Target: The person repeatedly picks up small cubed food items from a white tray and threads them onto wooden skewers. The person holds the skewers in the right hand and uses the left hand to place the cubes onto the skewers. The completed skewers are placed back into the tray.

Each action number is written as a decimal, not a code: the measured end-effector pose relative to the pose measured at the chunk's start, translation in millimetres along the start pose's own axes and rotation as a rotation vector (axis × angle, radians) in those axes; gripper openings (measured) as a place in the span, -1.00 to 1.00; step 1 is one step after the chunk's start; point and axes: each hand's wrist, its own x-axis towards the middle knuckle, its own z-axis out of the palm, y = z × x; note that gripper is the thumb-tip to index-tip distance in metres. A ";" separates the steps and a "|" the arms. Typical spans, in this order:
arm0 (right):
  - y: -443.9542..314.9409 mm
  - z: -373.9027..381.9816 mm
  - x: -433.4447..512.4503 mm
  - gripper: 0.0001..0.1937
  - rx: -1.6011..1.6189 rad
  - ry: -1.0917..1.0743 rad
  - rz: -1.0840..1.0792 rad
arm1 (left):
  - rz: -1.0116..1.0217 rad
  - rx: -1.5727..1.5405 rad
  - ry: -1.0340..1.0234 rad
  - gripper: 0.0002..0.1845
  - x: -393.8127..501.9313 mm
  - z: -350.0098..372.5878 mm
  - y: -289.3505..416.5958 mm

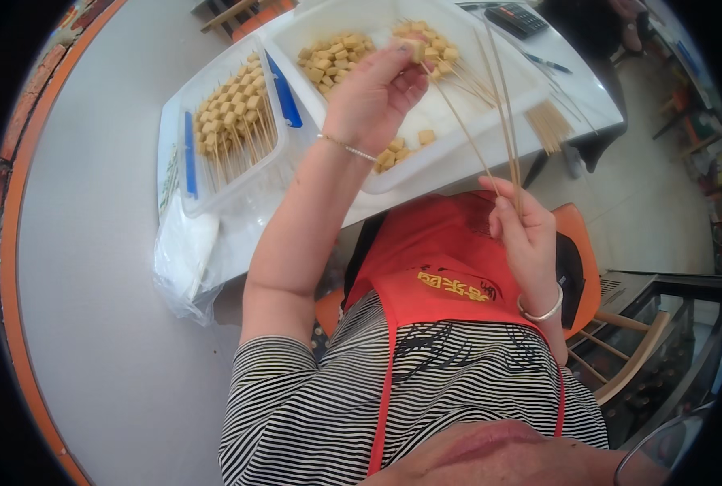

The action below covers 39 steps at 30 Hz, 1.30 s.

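My left hand (380, 88) reaches over a white plastic tray (485, 124), pinching a yellow-tan cube (417, 50) that looks like tofu. Lower down, my right hand (525, 228) holds several thin bamboo skewers (508, 133). One skewer (458, 118) slants from its fingers up to the cube; whether its tip has gone in is hidden. Loose cubes (336, 58) are heaped in the tray beyond my left wrist, with a few more cubes (395, 155) near its front edge. Skewered cubes (437, 45) lie at its far side, their sticks pointing towards me.
Left of the tray, a clear plastic box (227, 194) with blue clips holds rows of skewered cubes (230, 109). Bare skewers (549, 126) lie at the table's right, near a pen (549, 63) and a calculator (515, 19). A plastic bag (184, 261) hangs over the front left edge.
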 end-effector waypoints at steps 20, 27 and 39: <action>-28.2 21.7 46.8 -0.74 -0.013 0.029 -0.163 | -0.058 0.378 -0.109 -0.71 -33.7 31.6 -23.5; -36.0 9.8 34.5 -0.75 0.095 0.082 -0.077 | 0.094 1.453 -0.239 -0.69 18.5 -7.5 2.3; -22.3 5.0 23.8 -0.75 0.110 0.039 0.005 | -0.482 1.850 -0.721 -0.66 50.8 -30.4 -37.5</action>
